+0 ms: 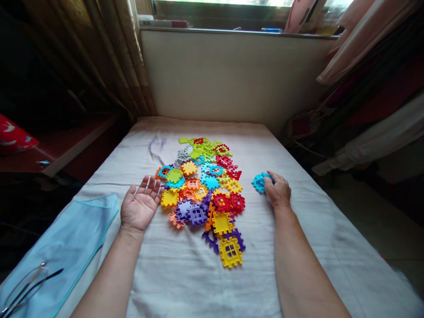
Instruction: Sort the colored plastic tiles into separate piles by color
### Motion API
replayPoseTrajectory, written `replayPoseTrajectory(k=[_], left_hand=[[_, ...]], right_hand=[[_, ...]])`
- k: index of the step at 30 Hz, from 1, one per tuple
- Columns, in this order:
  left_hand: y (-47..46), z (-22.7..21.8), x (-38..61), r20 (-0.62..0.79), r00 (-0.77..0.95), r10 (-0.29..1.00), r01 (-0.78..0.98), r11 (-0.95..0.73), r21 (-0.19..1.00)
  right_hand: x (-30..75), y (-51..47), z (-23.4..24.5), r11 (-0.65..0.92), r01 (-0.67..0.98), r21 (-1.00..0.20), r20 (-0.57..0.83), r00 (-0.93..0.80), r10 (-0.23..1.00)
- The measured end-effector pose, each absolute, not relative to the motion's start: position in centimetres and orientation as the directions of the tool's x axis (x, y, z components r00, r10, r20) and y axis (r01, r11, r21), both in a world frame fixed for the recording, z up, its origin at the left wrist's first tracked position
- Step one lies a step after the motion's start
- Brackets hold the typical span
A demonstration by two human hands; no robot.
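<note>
My right hand (278,190) is closed on some blue interlocking plastic pieces (259,182), at the right of the pile; how many it holds I cannot tell. Palm up and fingers stretched out, my left hand (141,205) rests empty at the pile's left edge. Between the hands spreads a heap of notched plastic building pieces in several colours. A purple window piece (196,214) and a yellow square piece (170,198) lie near my left fingers. Closest to me is a yellow window piece (231,252). Green pieces (207,148) form the far end.
A white sheet (185,282) covers the surface. At the left lie a light blue cloth (76,238) and eyeglasses (29,282). Beyond the far edge stands a pale wall panel (232,75) under a window ledge. Curtains (115,57) hang at the left, and clothes (361,39) at the right.
</note>
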State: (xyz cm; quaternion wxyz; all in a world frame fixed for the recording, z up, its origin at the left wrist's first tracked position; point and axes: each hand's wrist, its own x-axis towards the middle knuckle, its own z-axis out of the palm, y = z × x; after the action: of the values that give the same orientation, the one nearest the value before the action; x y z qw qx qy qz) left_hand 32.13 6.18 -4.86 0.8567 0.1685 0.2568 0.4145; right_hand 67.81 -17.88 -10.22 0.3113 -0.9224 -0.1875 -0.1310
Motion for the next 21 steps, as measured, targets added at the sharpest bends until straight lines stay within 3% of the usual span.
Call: replayPoseTrajectory(k=[7,12,21], left_hand=[[6.2,-4.9,32.1,-0.301,0.524,0.797,-0.627,0.6,0.497],[6.3,-5.0,32.0,-0.302,0.524,0.796,-0.624,0.601,0.5],[6.2,-5.0,32.0,-0.291,0.536,0.793,-0.629,0.604,0.488]], right_hand=[[67.4,-17.8,-10.1,-0.749,0.443,-0.493,0.385,0.883,0.269],[66.2,-16.8,-8.6,-0.712,0.549,-0.438,0.535,0.796,0.284],[61.7,-12.4,-7.3,-0.383,0.829,-0.408,0.519,0.556,0.65]])
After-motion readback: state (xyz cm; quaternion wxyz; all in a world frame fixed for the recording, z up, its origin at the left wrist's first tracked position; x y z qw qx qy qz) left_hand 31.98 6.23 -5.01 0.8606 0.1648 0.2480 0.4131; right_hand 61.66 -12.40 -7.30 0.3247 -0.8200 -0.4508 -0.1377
